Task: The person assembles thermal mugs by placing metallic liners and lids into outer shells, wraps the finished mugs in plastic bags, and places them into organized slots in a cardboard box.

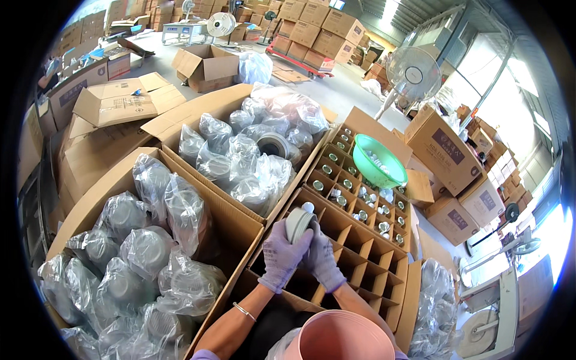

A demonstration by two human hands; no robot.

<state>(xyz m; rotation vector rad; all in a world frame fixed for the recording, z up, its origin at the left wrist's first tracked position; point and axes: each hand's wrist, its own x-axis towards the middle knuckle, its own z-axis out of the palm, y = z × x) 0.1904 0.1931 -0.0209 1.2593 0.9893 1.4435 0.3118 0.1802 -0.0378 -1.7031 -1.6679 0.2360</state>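
Both my hands wear pale purple knit gloves and meet above a carton with cardboard dividers (375, 252). Between them is a grey-green round piece (296, 224), perhaps a lid or cap, with a small white tip (308, 207) at its top. My left hand (283, 255) has its fingers wrapped round the near left side of this piece. From the right, my right hand (322, 258) closes on it too, its fingertips partly hidden. Below my hands, close to my body, stands a pink tub (345, 339), its mouth facing up.
Left of me, two open cartons hold grey vessels in clear plastic bags (144, 252) (240, 150). A green bowl (379, 162) of small pieces rests on the far divided carton, whose cells hold silver-topped items (342, 201). A fan (414, 74) and stacked cartons (444, 147) stand beyond.
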